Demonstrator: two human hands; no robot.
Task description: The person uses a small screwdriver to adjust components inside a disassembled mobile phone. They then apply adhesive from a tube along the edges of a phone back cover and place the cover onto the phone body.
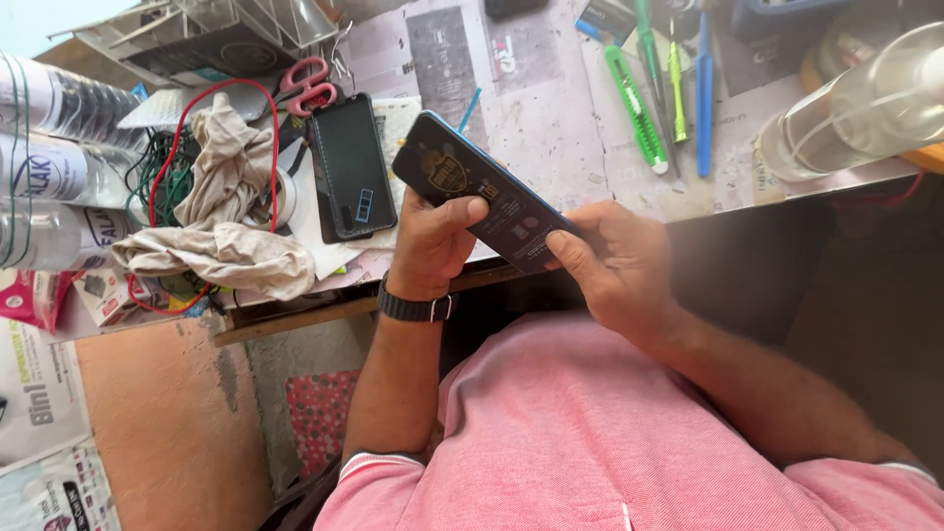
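Dark phone [482,192] gripped by both hands — left hand [433,241] mid-body, right hand [615,261] at its near end; long axis slants toward the black phone [351,165].

Both hands raised, left [433,241] and right [615,261] curled, gripping.

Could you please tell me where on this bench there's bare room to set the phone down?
The barest patch is the paper-covered stretch between the black phone lying flat and the green utility knife. Left is crowded with the crumpled rag and wires; right holds tools and a clear bottle.
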